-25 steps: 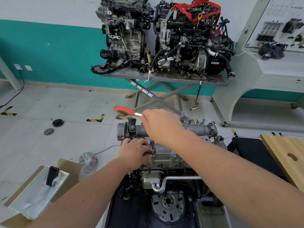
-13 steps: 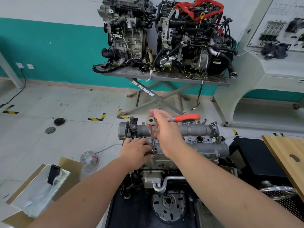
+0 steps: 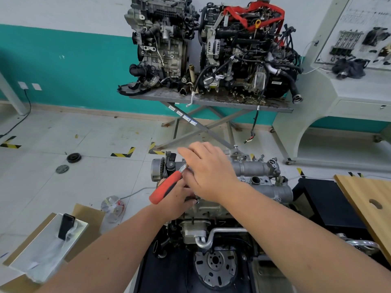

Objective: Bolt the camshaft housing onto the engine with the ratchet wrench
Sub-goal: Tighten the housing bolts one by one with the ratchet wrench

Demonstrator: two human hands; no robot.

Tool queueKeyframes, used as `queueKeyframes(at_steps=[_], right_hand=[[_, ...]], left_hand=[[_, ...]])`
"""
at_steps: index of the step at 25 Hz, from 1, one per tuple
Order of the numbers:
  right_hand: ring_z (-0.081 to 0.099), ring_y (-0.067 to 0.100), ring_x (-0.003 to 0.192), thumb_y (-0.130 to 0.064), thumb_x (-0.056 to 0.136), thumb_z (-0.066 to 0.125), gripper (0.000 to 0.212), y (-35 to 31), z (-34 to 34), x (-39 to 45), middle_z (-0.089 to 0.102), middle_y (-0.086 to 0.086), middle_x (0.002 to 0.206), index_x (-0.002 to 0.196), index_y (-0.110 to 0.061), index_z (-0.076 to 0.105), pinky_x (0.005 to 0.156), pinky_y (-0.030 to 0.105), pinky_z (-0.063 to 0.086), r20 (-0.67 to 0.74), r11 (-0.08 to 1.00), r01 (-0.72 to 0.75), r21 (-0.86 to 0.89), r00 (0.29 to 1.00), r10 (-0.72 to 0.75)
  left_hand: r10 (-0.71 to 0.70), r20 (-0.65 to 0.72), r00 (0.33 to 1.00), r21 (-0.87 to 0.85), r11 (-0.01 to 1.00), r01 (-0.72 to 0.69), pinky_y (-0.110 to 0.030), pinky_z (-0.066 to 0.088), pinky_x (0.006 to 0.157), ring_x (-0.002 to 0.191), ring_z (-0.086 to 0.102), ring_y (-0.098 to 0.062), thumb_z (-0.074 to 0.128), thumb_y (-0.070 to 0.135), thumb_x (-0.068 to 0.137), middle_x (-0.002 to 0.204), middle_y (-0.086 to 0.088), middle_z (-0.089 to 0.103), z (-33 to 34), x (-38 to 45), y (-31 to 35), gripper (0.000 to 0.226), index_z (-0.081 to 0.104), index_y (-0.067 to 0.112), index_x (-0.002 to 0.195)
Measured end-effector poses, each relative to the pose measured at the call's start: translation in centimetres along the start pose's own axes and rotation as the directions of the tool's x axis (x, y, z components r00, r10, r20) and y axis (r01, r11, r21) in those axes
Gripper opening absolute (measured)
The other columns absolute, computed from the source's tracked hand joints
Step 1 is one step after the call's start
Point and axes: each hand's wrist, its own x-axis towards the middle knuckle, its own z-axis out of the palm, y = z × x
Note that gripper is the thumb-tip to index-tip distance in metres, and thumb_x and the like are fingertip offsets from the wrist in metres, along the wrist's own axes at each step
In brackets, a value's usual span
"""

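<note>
Tightening: ratchet wrench (image 3: 166,189) on a bolt of the camshaft housing (image 3: 254,168), atop the engine (image 3: 203,210).
Right hand (image 3: 208,169): fingers spread over the wrench head; grip unclear.
Left hand (image 3: 176,199): curled near the socket; its hold is hidden.
Risk: socket may slip off the bolt if tilted.

Camshaft housing (image 3: 254,168): silver cast aluminium, long, lying crosswise on top of the engine (image 3: 203,210), with a toothed sprocket at its left end. Engine: grey-and-black block beneath it, flywheel face toward the camera. Ratchet wrench (image 3: 166,188): red-orange grip with black stripe and chrome shank. Handle slants down and left from the housing's left part; its head is hidden behind the hands.
</note>
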Motion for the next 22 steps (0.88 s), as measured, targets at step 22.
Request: queueKeyframes(at_steps=[22], right_hand=[[0.06, 0.004, 0.089, -0.045, 0.098, 0.051, 0.019, -0.6, 0.9, -0.6, 0.066, -0.017, 0.093, 0.094, -0.037, 0.068, 0.075, 0.016, 0.049, 0.392, -0.034, -0.524, 0.851, 0.59, 0.706]], left_hand=[[-0.075, -0.005, 0.997, 0.173, 0.982, 0.075, -0.03, 0.017, 0.083, 0.112, 0.046, -0.007, 0.05, 0.061, 0.091, 0.119, 0.022, 0.051, 0.6, 0.2, -0.5, 0.032, 0.066, 0.04, 0.109]])
